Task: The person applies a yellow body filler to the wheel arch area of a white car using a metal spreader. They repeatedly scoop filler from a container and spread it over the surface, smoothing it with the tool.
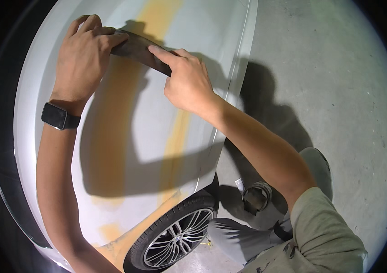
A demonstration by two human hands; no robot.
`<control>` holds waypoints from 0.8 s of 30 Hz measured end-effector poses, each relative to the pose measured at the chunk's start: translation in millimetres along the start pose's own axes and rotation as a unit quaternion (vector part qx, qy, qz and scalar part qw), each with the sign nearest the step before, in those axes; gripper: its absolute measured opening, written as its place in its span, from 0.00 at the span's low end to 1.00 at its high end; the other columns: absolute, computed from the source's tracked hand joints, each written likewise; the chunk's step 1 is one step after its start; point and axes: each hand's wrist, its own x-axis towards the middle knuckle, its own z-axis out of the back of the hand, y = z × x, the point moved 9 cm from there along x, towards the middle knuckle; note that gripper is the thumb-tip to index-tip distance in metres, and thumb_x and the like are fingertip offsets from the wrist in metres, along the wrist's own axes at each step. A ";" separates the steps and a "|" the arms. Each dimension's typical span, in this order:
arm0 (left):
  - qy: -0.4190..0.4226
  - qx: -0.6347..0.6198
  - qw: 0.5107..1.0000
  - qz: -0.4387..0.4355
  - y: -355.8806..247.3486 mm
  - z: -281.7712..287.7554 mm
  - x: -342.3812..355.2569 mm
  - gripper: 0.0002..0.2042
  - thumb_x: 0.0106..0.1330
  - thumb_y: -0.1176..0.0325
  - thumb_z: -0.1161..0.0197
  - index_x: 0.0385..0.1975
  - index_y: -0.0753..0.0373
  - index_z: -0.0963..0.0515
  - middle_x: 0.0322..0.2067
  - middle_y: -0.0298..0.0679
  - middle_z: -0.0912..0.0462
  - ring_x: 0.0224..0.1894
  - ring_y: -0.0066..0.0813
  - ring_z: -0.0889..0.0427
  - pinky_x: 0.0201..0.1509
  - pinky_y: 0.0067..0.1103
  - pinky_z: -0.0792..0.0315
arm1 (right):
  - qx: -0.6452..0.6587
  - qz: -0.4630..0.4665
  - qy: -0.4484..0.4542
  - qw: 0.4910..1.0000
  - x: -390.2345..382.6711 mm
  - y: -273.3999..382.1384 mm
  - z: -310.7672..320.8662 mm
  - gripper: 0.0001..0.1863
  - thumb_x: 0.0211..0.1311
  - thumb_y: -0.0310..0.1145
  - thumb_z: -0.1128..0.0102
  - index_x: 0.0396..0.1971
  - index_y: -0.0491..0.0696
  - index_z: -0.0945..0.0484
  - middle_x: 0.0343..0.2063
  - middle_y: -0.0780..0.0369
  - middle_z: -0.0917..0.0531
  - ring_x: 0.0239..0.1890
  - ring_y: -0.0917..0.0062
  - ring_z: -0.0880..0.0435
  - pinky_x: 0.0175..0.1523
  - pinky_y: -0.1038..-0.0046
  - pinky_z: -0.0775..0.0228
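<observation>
A long, thin, dark strip-shaped block (137,52) lies on the white car panel (145,175), which carries orange-yellow streaks. My left hand (80,61) grips the block's left end with bent fingers; a black smartwatch is on that wrist. My right hand (186,79) grips the right end, its index finger stretched along the top and the other fingers curled. Both hands and the block cast dark shadows across the panel, and the block's underside is hidden.
Below the panel is a spoked wheel (179,236) with a dark tyre. A grey concrete floor (339,91) runs along the right. A round container (256,199) with dark contents sits near my bent, grey-clad knee. Dark window glass curves along the far left.
</observation>
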 end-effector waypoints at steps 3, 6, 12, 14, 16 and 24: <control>0.006 0.003 1.000 0.000 -8.4 18.7 -19.8 0.17 0.65 0.70 0.45 0.43 0.58 0.09 0.43 0.35 0.08 0.47 0.35 0.22 0.67 0.30 0.31 | 0.003 0.013 -0.007 1.000 -21.5 15.1 -3.8 0.41 0.52 0.13 0.41 0.70 0.56 0.23 0.52 0.47 0.18 0.53 0.50 0.16 0.57 0.54 0.22; 0.004 -0.015 1.000 0.012 -14.6 34.3 -39.1 0.17 0.64 0.70 0.46 0.43 0.59 0.09 0.44 0.36 0.08 0.48 0.36 0.22 0.68 0.31 0.31 | 0.016 0.015 0.001 1.000 -42.2 27.1 -10.1 0.40 0.53 0.14 0.41 0.69 0.56 0.23 0.54 0.46 0.18 0.54 0.49 0.16 0.59 0.53 0.23; 0.004 -0.023 0.999 0.030 -22.0 57.5 -77.8 0.17 0.63 0.70 0.45 0.44 0.59 0.09 0.45 0.38 0.09 0.52 0.38 0.21 0.72 0.32 0.33 | 0.009 0.021 -0.007 1.000 -79.3 51.6 -23.2 0.41 0.52 0.13 0.42 0.69 0.56 0.24 0.57 0.48 0.19 0.56 0.49 0.17 0.61 0.56 0.23; 0.006 -0.025 0.999 0.036 -25.6 67.7 -94.2 0.17 0.63 0.70 0.45 0.44 0.59 0.09 0.45 0.39 0.09 0.53 0.38 0.21 0.72 0.33 0.33 | 0.005 0.024 -0.007 1.000 -94.3 61.6 -29.1 0.41 0.51 0.12 0.42 0.69 0.55 0.24 0.57 0.49 0.19 0.56 0.50 0.17 0.62 0.58 0.22; 0.046 -0.029 0.997 0.050 -29.1 71.7 -112.2 0.19 0.63 0.74 0.43 0.50 0.56 0.10 0.50 0.37 0.10 0.57 0.39 0.22 0.74 0.34 0.34 | -0.002 0.023 0.004 1.000 -109.5 70.7 -36.3 0.42 0.52 0.13 0.41 0.70 0.55 0.25 0.58 0.49 0.19 0.57 0.51 0.17 0.62 0.58 0.22; 0.032 -0.025 0.997 0.072 -45.4 108.6 -179.6 0.19 0.61 0.69 0.43 0.49 0.58 0.10 0.48 0.39 0.11 0.59 0.39 0.23 0.75 0.34 0.35 | -0.003 0.009 0.019 1.000 -168.3 103.5 -63.8 0.43 0.51 0.13 0.34 0.70 0.59 0.24 0.57 0.51 0.19 0.57 0.53 0.17 0.62 0.62 0.21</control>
